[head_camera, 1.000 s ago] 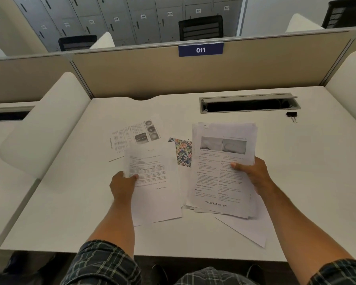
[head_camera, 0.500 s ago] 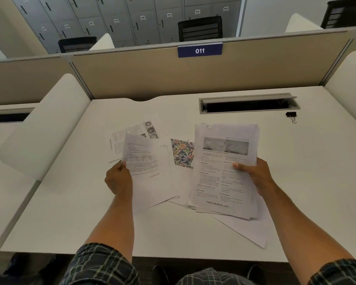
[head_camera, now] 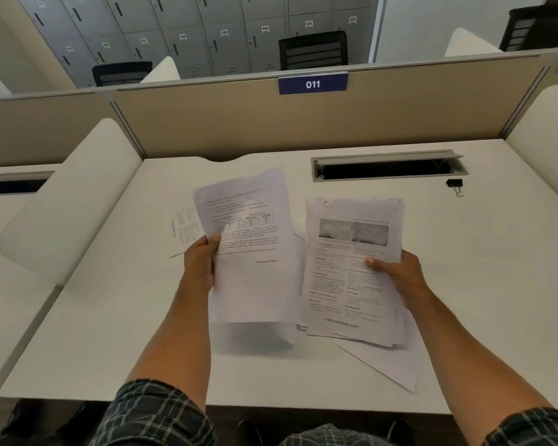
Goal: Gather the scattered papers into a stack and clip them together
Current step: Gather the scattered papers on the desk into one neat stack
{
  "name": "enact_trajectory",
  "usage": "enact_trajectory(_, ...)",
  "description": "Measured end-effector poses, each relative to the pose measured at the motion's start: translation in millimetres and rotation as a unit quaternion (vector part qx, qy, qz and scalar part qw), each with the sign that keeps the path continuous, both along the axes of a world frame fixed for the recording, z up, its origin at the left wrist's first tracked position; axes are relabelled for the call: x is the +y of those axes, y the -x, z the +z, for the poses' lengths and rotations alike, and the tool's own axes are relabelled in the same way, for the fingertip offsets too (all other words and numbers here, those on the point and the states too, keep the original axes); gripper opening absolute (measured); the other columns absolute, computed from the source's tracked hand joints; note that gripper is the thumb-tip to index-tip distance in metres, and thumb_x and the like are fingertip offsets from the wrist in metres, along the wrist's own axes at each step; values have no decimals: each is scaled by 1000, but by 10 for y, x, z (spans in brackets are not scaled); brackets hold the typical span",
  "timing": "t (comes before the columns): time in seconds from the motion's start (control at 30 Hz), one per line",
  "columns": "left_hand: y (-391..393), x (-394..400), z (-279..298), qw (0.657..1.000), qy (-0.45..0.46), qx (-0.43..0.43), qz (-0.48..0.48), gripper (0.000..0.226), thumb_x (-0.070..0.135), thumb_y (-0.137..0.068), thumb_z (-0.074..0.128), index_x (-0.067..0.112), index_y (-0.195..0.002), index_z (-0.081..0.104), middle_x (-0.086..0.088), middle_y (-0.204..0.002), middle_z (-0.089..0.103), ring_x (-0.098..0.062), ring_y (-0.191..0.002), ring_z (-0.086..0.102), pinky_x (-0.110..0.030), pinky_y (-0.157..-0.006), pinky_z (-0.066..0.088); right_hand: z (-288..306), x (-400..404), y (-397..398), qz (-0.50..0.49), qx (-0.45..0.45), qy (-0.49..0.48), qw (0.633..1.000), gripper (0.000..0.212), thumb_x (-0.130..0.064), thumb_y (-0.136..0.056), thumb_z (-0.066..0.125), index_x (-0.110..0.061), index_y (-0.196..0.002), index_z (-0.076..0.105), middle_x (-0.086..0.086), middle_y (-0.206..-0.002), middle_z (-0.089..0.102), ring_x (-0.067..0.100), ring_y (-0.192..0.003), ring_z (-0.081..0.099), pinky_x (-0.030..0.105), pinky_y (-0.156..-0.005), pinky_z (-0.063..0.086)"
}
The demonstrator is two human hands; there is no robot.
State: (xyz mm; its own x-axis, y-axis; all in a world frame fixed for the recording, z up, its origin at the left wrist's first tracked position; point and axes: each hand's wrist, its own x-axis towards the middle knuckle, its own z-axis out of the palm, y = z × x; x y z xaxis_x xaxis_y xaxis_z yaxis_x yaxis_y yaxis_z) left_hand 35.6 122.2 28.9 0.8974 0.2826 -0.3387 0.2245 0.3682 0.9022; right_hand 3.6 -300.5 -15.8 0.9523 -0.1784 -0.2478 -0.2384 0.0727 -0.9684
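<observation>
- the white printed sheet with a small table (head_camera: 248, 249) is lifted off the white desk top (head_camera: 496, 284), just left of the thick stack of white printed pages (head_camera: 351, 272), which serves here as landmark; its long axis runs away from the person, a little tilted.
- the left hand (head_camera: 200, 268) pinches this sheet at its left edge, thumb on top; the stack lies to the right of these fingers, so i judge the sheet must travel right, onto it.
- the right hand (head_camera: 397, 275) grips the stack at its right edge, thumb on the top page.
- left of the stack, behind the lifted sheet, one more white printed page (head_camera: 186, 226) lies on the desk, partly hidden.
- under the stack a loose white sheet (head_camera: 387, 365) sticks out toward the person.
- the small black binder clip (head_camera: 454, 185) lies far right of the stack, near the grey cable slot (head_camera: 388, 165); the right hand is nearer to it.
- the lifted sheet is blurred, its text is not readable.
</observation>
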Motion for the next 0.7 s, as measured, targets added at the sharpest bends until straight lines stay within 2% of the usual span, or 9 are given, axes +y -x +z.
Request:
enact_trajectory(0.07, -48, -3, 30, 999, 33, -3, 0, 15, 15, -95, 74, 14, -107, 81, -9, -111, 80, -26, -94, 77, -43, -86, 63, 0, 1, -2, -1, 3, 3, 1000, 48, -14, -70, 95, -13, -114, 76, 6, -100, 83, 28, -87, 81, 39, -71, 66)
enact_trajectory(0.13, -88, 0, 42, 1000, 14, 8, 18, 10, 13, -94, 74, 15, -99, 83, -9, -108, 81, -27, -95, 76, -44, -89, 62, -5, -5, 3, -1, 5, 5, 1000, 49, -14, -70, 95, -12, -115, 76, 6, -100, 83, 29, -88, 81, 41, -72, 66)
enact_trajectory(0.23, -112, -4, -4, 991, -116, 54, 31, 5, 15, -95, 73, 15, -94, 78, -10, -109, 78, -30, -95, 72, -45, -92, 59, -8, -2, 14, 0, 10, 3, 1000, 50, -13, -71, 95, -10, -117, 75, 9, -102, 82, 32, -88, 81, 47, -77, 66)
enact_trajectory(0.33, -75, -40, -111, 963, -241, 109, -45, 11, 17, -95, 74, 7, -94, 71, -19, -106, 72, -32, -91, 66, -38, -74, 51, 1, 3, 22, -6, 17, 4, 1000, 49, -12, -71, 95, -10, -116, 75, 9, -101, 82, 31, -88, 81, 47, -78, 66)
enact_trajectory(0.4, -21, -89, -190, 941, -294, 130, -102, 16, 17, -94, 75, 5, -87, 67, -19, -95, 67, -30, -86, 63, -35, -72, 45, 6, 3, 27, -10, 21, 10, 1000, 47, -12, -72, 94, -9, -116, 75, 9, -101, 82, 30, -87, 81, 46, -78, 66)
enact_trajectory(0.47, 32, -158, -231, 907, -368, 136, -154, 16, 18, -95, 74, 3, -90, 69, -17, -95, 66, -29, -89, 64, -35, -77, 45, 14, -4, 38, -14, 22, 12, 1000, 45, -12, -73, 94, -10, -114, 76, 9, -100, 82, 28, -85, 81, 41, -73, 66)
enact_trajectory(0.6, 90, -308, -242, 826, -511, 103, -214, 31, 22, -95, 74, -2, -114, 72, -18, -114, 72, -37, -105, 68, -36, -83, 50, 35, -36, 74, -16, 18, 9, 1000, 40, -12, -73, 94, -15, -108, 76, 3, -93, 83, 25, -82, 81, 33, -63, 64)
enact_trajectory(0.7, 139, -438, -264, 786, -554, 119, -247, 54, 31, -88, 81, 7, -133, 65, -17, -135, 62, -38, -123, 61, -49, -100, 53, 39, -66, 100, -18, 17, 10, 1000, 39, -14, -73, 94, -17, -108, 76, 1, -93, 83, 25, -82, 81, 34, -63, 64)
